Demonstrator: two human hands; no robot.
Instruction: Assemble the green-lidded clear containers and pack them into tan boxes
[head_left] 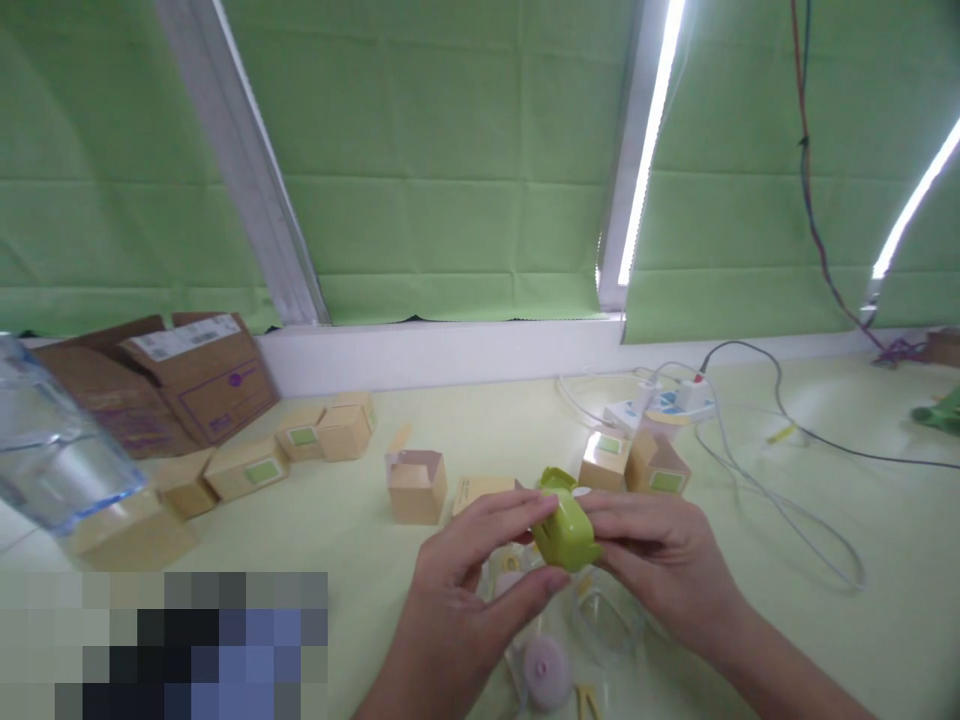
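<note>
A small lime-green plastic piece [566,528], glossy and rounded at the corners, is being held up between both hands just above the pale yellow tabletop [862,600]. The left hand [472,570] is pinched on its near side with thumb and fingertips, and the right hand [660,555] is closed around its far side. Right below, a clear crinkly plastic bag [607,625] and a round pink disc [546,672] can be seen, a bit blurry. Small kraft cardboard boxes [416,487] with green labels are scattered behind, one with its flap open. A white power strip [664,405] with looped grey cables sits farther back, plus bigger brown cartons [202,375] on the left.
</note>
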